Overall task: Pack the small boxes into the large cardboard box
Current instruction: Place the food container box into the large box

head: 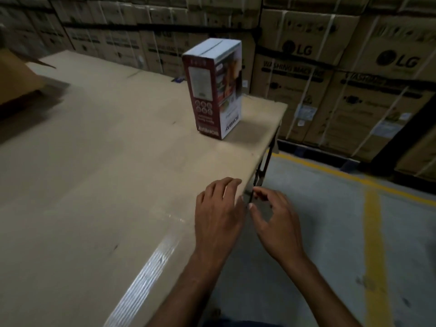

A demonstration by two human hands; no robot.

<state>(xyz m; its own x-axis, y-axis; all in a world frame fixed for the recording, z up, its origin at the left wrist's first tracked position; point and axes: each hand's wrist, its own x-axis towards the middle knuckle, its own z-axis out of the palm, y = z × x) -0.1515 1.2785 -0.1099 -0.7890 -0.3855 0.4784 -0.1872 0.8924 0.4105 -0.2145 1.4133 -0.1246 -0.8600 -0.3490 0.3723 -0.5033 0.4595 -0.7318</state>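
Standing upright near the table [94, 185] corner, a small box [213, 90] is unobstructed, both hands, left [218, 215] and right [277, 223], held open and empty, stacked cartons [342, 79] behind.

small box [213, 88]: printed card, slightly glossy
table top [99, 147]: matt brown cardboard
tape strip [146, 270]: shiny clear plastic
far stacked cartons [330, 67]: matt corrugated cardboard
table legs [262, 171]: dark metal

1. Left hand [218, 210]: palm down, fingers spread and slightly curled, empty.
2. Right hand [277, 221]: just beside the left, fingers loosely curled, thumb toward the left hand, empty.
3. Both forearms bare, reaching forward.
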